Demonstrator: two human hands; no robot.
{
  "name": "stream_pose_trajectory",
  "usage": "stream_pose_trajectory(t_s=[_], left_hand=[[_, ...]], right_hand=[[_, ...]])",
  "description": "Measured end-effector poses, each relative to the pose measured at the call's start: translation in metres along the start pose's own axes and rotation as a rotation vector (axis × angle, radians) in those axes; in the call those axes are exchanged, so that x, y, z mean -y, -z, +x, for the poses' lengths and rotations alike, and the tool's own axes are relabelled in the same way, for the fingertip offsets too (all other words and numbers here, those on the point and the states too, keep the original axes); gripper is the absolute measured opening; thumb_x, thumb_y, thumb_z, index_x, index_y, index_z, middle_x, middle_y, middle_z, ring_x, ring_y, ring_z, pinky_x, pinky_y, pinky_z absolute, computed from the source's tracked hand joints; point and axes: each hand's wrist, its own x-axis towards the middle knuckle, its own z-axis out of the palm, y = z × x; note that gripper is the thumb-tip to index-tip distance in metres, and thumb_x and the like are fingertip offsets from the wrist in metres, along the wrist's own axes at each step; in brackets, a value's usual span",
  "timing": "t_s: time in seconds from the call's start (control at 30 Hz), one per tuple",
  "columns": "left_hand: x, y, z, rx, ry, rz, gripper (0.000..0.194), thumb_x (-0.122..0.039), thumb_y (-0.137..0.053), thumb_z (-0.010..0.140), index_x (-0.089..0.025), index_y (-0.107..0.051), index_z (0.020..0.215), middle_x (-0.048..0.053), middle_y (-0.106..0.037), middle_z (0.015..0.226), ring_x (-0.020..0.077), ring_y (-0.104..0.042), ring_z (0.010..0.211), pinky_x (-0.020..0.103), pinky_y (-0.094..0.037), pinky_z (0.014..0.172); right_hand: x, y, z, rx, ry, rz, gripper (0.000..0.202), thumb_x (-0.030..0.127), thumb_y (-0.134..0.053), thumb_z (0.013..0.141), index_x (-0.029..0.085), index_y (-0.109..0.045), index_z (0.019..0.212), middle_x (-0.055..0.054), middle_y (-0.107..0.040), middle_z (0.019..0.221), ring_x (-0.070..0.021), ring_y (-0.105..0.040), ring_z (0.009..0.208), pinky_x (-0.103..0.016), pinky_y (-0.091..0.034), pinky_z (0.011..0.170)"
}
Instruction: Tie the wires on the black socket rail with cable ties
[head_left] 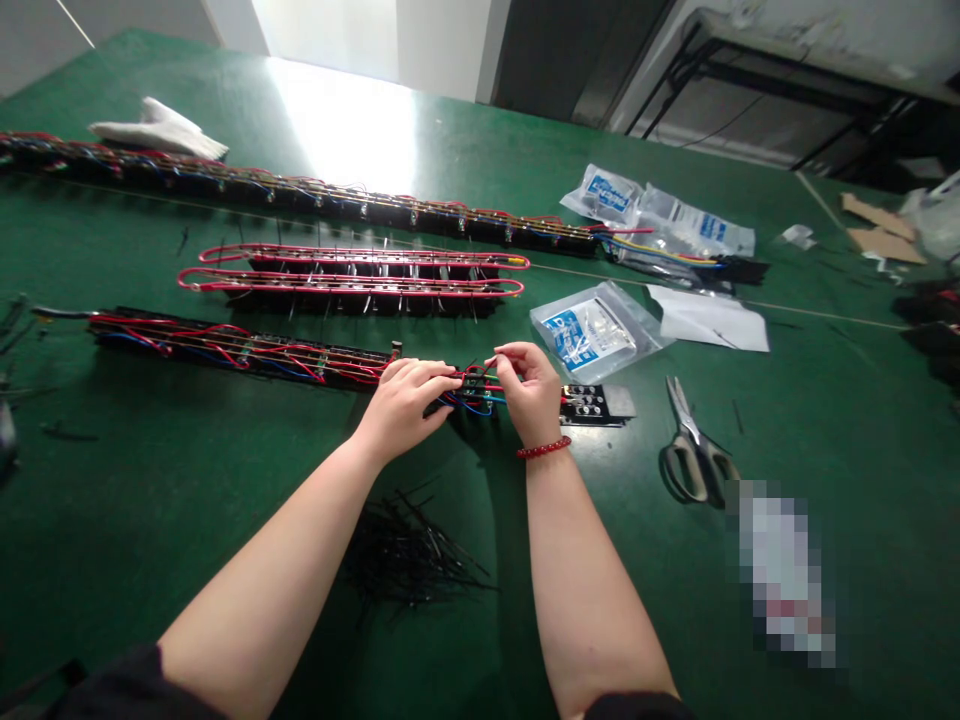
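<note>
A long black strip with red, blue and green wires (285,353) lies across the table in front of me. My left hand (409,400) grips it toward its right end, fingers over the top and thumb on the near side. Just to the right, my right hand (529,390) is closed in a pinch on a thin black cable tie (489,365) at the wires. The strip's bare end plate with terminals (589,402) sticks out past my right wrist. Below my hands lies a pile of loose black cable ties (412,550).
Scissors (691,440) lie to the right. Behind my hands are black pieces with red tubing loops (360,285) and another long wired strip (337,195). Clear plastic bags (596,330), a white paper (709,318) and white gloves (157,130) rest on the green table (187,480).
</note>
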Motion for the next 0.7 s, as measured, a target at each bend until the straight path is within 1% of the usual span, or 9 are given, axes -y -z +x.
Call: stream_pose_trajectory(t_s=[0.13, 0.3, 0.43, 0.57, 0.7], left_hand=[[-0.0002, 0.0003, 0.0003, 0.007, 0.009, -0.001, 0.026, -0.026, -0.065, 0.088, -0.028, -0.070, 0.114, 0.004, -0.069, 0.127, 0.0247, -0.062, 0.120, 0.044, -0.043, 0.106], [0.0004, -0.0007, 0.0001, -0.011, -0.008, -0.003, 0.026, -0.026, -0.065, 0.088, -0.028, -0.069, 0.114, 0.004, -0.070, 0.127, 0.0239, -0.062, 0.120, 0.043, -0.044, 0.105], [0.0007, -0.0011, -0.0003, -0.008, -0.009, 0.006, 0.026, -0.026, -0.065, 0.089, -0.027, -0.069, 0.114, 0.004, -0.069, 0.127, 0.0237, -0.062, 0.121, 0.042, -0.043, 0.106], [0.0009, -0.0012, -0.0006, -0.001, -0.005, 0.012, 0.027, -0.026, -0.065, 0.089, -0.028, -0.068, 0.115, 0.003, -0.069, 0.128, 0.0238, -0.062, 0.121, 0.042, -0.042, 0.107], [0.0010, -0.0014, -0.0003, 0.005, -0.005, 0.034, 0.027, -0.024, -0.064, 0.088, -0.028, -0.068, 0.115, 0.003, -0.069, 0.128, 0.0236, -0.062, 0.121, 0.042, -0.042, 0.106]], right_hand=[[0.0000, 0.0003, -0.0006, 0.032, -0.015, -0.016, 0.014, 0.036, -0.062, 0.089, 0.024, -0.066, 0.096, 0.000, -0.073, 0.083, -0.0164, -0.070, 0.073, -0.029, -0.058, 0.064], [0.0032, -0.0002, -0.0009, 0.063, 0.026, -0.083, 0.010, 0.031, -0.061, 0.089, 0.023, -0.066, 0.094, 0.000, -0.073, 0.083, -0.0169, -0.071, 0.074, -0.030, -0.057, 0.068], [0.0052, -0.0001, -0.0008, 0.083, 0.037, -0.115, 0.010, 0.030, -0.061, 0.089, 0.023, -0.067, 0.093, 0.000, -0.073, 0.082, -0.0174, -0.071, 0.074, -0.031, -0.056, 0.069], [0.0047, 0.0011, -0.0002, 0.087, 0.065, -0.178, 0.010, 0.030, -0.062, 0.088, 0.024, -0.069, 0.091, 0.000, -0.071, 0.083, -0.0172, -0.068, 0.073, -0.031, -0.055, 0.069], [0.0049, 0.0022, 0.0004, 0.114, 0.107, -0.224, 0.010, 0.027, -0.061, 0.086, 0.024, -0.071, 0.089, -0.001, -0.072, 0.084, -0.0168, -0.065, 0.073, -0.031, -0.053, 0.071]])
